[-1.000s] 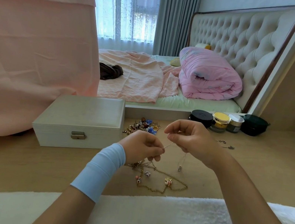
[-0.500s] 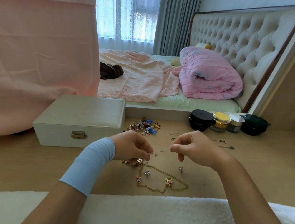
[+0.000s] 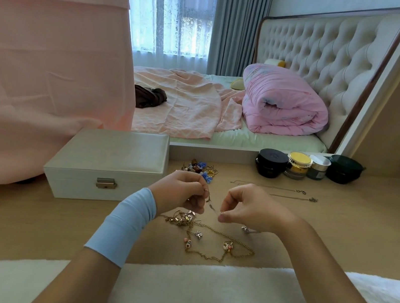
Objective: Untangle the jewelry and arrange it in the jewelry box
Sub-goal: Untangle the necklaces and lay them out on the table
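1. Thin silver-toned chain strand [image 3: 211, 205]: held off the light wooden desk top [image 3: 339, 227], spanning the gap between the two hands. Its long axis is diagonal, high end to the left and low end to the right.
2. Left hand [image 3: 181, 193]: fingers curled, pinching the high end. Right hand [image 3: 250, 210]: thumb and forefinger closed on the low end.
3. Just below lies a tangled heap of gold chains with small charms [image 3: 207, 242]. Cannot tell whether the strand joins it.
4. White rectangular jewelry box with a metal latch [image 3: 110, 160]: lid closed, to the left, just beside the left wrist. The left hand is the nearer one.
5. Judgement: any freeing pull runs along the strand's axis, hands moving apart. The box needs opening first, which suits the left hand.
6. Behind the hands: a small pile of coloured beads and rings [image 3: 200, 168]. Two fine chains laid out straight [image 3: 274, 190] lie to the right.
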`<state>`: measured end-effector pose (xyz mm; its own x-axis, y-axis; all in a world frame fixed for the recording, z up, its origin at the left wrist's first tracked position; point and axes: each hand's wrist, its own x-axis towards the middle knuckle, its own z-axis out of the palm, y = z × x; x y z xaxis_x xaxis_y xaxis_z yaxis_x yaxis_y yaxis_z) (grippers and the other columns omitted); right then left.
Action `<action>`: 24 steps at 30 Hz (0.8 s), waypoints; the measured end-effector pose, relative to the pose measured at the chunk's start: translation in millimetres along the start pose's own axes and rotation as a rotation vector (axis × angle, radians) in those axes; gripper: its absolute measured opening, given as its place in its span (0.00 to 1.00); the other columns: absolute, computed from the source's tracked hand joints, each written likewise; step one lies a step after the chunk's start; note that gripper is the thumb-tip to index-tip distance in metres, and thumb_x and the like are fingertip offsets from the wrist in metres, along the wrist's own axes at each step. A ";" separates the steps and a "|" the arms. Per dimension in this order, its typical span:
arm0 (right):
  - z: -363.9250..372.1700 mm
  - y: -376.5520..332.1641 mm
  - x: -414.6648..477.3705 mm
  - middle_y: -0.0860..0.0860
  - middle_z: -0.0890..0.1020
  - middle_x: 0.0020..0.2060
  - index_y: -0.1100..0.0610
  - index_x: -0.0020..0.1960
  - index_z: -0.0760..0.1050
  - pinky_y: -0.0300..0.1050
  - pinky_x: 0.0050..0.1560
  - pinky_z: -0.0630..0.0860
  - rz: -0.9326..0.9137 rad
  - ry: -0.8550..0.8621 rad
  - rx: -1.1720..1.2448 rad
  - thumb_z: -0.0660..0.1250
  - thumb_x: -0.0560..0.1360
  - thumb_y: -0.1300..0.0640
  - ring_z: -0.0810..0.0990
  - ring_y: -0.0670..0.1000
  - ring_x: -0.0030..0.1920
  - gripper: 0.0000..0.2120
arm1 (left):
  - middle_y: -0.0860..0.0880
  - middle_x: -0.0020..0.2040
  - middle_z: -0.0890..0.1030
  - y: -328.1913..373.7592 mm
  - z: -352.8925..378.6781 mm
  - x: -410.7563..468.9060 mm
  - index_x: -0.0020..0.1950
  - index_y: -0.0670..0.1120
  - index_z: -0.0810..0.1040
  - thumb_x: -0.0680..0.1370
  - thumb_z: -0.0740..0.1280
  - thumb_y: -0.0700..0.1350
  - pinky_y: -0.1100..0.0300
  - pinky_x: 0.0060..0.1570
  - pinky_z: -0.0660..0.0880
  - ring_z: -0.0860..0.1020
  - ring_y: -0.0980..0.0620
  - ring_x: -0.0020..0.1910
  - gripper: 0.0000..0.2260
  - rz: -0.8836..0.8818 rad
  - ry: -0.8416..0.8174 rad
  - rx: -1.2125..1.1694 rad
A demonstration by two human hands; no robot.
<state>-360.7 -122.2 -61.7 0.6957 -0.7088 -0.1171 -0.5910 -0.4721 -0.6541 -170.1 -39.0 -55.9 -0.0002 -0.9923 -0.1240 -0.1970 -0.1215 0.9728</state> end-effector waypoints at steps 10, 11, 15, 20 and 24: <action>8.5 -6.4 0.1 0.47 0.85 0.40 0.51 0.33 0.71 0.41 0.48 0.76 -0.134 -0.020 0.063 0.81 0.67 0.59 0.83 0.42 0.42 0.18 | 0.53 0.27 0.67 4.3 -2.2 -6.3 0.45 0.41 0.77 0.80 0.64 0.39 0.60 0.31 0.72 0.66 0.55 0.25 0.05 0.105 -0.026 0.078; 8.4 -6.4 0.2 0.45 0.85 0.41 0.51 0.34 0.74 0.42 0.50 0.75 -0.137 -0.040 0.060 0.81 0.67 0.58 0.83 0.40 0.44 0.16 | 0.52 0.27 0.67 4.3 -3.0 -6.3 0.46 0.41 0.77 0.80 0.64 0.39 0.59 0.32 0.74 0.67 0.55 0.26 0.05 0.111 -0.026 0.074; 8.9 -7.2 -1.2 0.36 0.85 0.48 0.36 0.49 0.84 0.39 0.57 0.73 -0.094 -0.119 0.046 0.81 0.68 0.52 0.79 0.35 0.51 0.15 | 0.45 0.35 0.74 5.9 -6.8 -5.4 0.41 0.42 0.78 0.80 0.64 0.37 0.51 0.44 0.79 0.75 0.51 0.32 0.08 0.092 -0.035 0.056; 7.0 -8.2 -1.4 0.38 0.84 0.53 0.41 0.56 0.84 0.37 0.55 0.70 -0.018 -0.158 0.020 0.77 0.70 0.45 0.78 0.37 0.55 0.14 | 0.45 0.36 0.75 4.5 -12.5 -3.7 0.39 0.42 0.76 0.80 0.63 0.36 0.57 0.37 0.78 0.74 0.51 0.31 0.10 0.067 -0.032 0.038; 2.9 -6.6 -2.2 0.42 0.82 0.47 0.46 0.55 0.84 0.30 0.40 0.72 -0.068 -0.081 0.013 0.71 0.78 0.56 0.78 0.33 0.39 0.09 | 0.50 0.30 0.73 4.4 -17.7 -4.7 0.41 0.44 0.78 0.81 0.63 0.39 0.58 0.36 0.75 0.70 0.53 0.30 0.09 -0.019 -0.053 0.209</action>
<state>-357.2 -116.0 -59.4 0.7646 -0.6309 -0.1317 -0.5366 -0.5098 -0.6724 -153.6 -35.3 -47.6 -0.0448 -0.9866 -0.1570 -0.3969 -0.1267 0.9091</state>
